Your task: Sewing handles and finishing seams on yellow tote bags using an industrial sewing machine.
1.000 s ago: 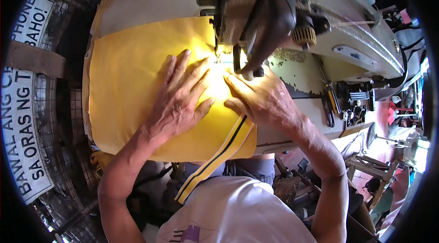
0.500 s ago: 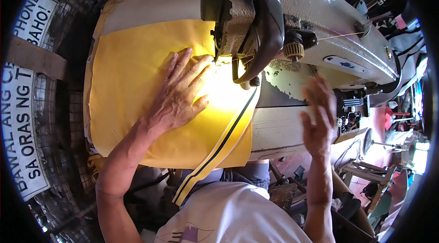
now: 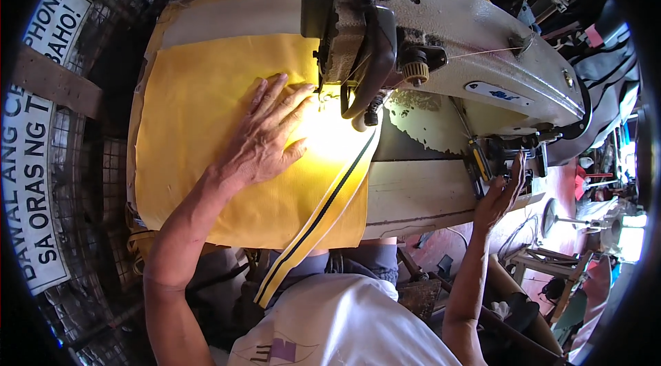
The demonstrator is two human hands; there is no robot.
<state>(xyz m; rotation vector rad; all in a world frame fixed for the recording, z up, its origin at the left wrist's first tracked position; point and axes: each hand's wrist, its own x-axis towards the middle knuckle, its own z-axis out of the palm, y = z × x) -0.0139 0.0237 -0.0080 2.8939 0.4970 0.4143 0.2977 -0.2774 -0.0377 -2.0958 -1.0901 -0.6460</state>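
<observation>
My left hand [image 3: 260,142] lies flat on a large yellow sheet of fabric [image 3: 186,166], fingers spread, their tips close to the lit needle area of a sewing machine [image 3: 441,22]. From under the presser area a long yellow strip with a black centre line and white edges [image 3: 323,207] runs down over the fabric and hangs toward my lap. At the right end of the machine, my right hand [image 3: 500,195] is raised beside the bobbin winder [image 3: 527,159], its fingers stretched out and nothing seen in it. Whether it touches the winder I cannot tell.
A screwdriver with a yellow-and-black handle [image 3: 480,158] lies on the machine bed near the winder. Wire mesh with white signs [image 3: 34,194] stands at the left. A stand fan [image 3: 551,218] and a wooden stool [image 3: 551,263] are on the right.
My right hand has moved right and slightly down, from over the bed to beside the winder, uncovering the screwdriver. My left hand stays flat on the fabric. The view has shifted slightly.
</observation>
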